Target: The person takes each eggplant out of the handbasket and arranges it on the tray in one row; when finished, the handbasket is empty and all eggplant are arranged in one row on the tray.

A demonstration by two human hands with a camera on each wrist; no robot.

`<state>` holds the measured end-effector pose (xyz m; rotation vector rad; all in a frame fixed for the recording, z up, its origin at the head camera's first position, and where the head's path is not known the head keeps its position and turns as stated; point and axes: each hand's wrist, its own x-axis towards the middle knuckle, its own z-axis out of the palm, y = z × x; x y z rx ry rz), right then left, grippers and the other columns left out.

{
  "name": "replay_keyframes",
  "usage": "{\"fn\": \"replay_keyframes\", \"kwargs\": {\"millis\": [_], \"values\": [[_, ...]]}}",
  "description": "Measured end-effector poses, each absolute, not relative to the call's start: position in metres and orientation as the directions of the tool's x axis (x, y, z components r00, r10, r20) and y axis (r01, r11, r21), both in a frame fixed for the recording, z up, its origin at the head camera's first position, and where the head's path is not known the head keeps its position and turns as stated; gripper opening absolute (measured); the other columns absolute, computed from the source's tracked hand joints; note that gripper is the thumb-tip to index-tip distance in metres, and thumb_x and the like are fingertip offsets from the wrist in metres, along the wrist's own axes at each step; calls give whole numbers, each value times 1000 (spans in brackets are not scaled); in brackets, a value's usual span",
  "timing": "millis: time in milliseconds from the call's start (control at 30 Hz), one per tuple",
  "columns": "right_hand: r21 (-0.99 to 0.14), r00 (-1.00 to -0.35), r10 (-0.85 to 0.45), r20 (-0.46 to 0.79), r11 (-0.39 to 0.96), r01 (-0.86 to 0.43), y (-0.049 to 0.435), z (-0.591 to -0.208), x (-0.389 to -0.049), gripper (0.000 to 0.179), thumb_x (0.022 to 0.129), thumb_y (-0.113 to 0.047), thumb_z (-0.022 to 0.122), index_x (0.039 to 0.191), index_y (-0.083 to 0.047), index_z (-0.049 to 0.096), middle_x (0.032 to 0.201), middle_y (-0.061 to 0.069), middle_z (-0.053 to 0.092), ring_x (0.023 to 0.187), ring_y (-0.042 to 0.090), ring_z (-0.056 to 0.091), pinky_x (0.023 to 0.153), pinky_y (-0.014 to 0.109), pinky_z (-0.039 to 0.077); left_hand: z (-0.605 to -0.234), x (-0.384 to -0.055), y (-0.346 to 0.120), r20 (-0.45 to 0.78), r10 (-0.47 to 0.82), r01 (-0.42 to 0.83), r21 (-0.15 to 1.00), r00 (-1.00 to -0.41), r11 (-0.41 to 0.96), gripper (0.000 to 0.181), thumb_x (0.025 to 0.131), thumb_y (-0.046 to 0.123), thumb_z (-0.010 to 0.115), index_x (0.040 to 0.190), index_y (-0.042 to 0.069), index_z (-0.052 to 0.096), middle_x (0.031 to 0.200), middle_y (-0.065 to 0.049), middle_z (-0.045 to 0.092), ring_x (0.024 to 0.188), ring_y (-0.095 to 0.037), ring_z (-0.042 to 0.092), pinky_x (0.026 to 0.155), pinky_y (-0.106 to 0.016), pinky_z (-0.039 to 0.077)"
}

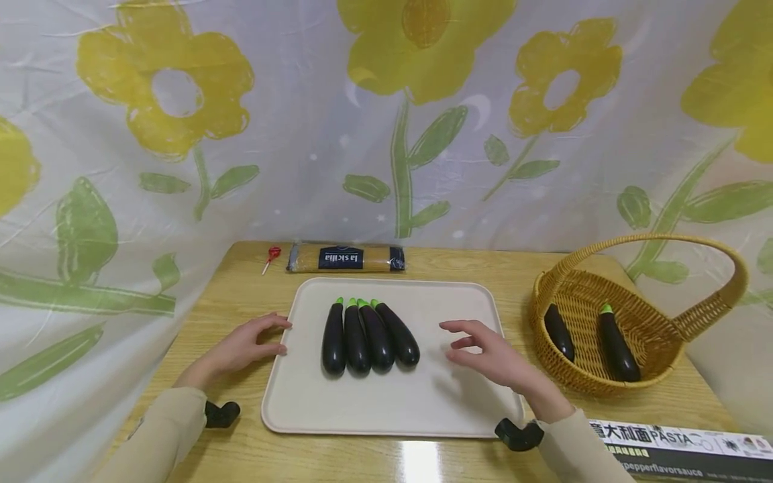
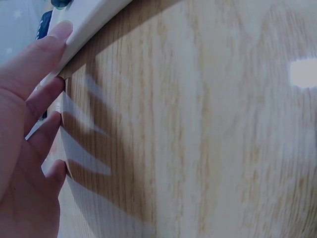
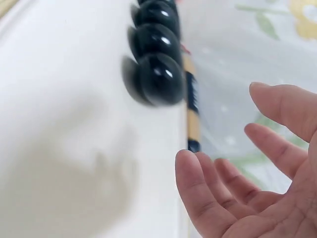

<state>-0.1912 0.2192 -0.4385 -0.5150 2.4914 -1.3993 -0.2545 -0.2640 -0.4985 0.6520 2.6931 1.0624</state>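
Several dark eggplants [image 1: 356, 339] with bright green stem ends lie side by side on a cream tray [image 1: 459, 416], left of its middle. At the tray's left rim is my left hand [image 1: 250, 342], fingers relaxed and thumb tip right at the rim; the left wrist view shows its fingers [image 2: 47, 94] spread beside the tray's edge, holding nothing. My right hand [image 1: 483, 352] hovers over the right part of the tray, to the right of the eggplants. Nothing is in its loosely bent fingers [image 3: 198, 198], and its shadow falls on the tray.
To the right stands a wicker basket [image 1: 552, 365] with a tall handle and two eggplants [image 1: 617, 345] inside. Behind the tray lie a pasta packet [image 1: 314, 257] and a red lollipop [image 1: 274, 253]. A black-and-white pasta box [image 1: 676, 449] sits at the front right. A flowered curtain hangs behind.
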Motion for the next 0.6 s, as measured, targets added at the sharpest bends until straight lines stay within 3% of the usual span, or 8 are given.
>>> {"fn": "replay_keyframes", "kwargs": {"millis": [233, 400, 600], "values": [[-821, -937, -348, -31, 544, -175, 282, -408, -162, 46, 95, -30, 65, 138, -16, 53, 137, 10, 53, 115, 29, 58, 85, 28, 53, -499, -252, -264, 7, 454, 335, 684, -891, 648, 43, 89, 27, 73, 126, 10, 60, 143, -23, 47, 138, -49, 29, 111, -65, 22], [-801, -959, -280, -38, 582, -138, 333, -393, -158, 48, 100, -27, 59, 142, -7, 47, 137, 19, 53, 111, 26, 62, 83, 25, 54, -500, -252, -265, 7, 456, 336, 686, -890, 645, 43, 89, 29, 73, 126, 10, 61, 143, -23, 47, 139, -50, 28, 111, -65, 22], [-831, -982, -175, -77, 555, -34, 389, -391, -179, 61, 103, -27, 52, 148, 7, 29, 148, 31, 32, 99, -1, 62, 82, 25, 56, -500, -253, -267, 5, 456, 333, 689, -890, 643, 43, 89, 29, 73, 125, 10, 61, 144, -24, 46, 138, -50, 28, 110, -66, 22]]}}
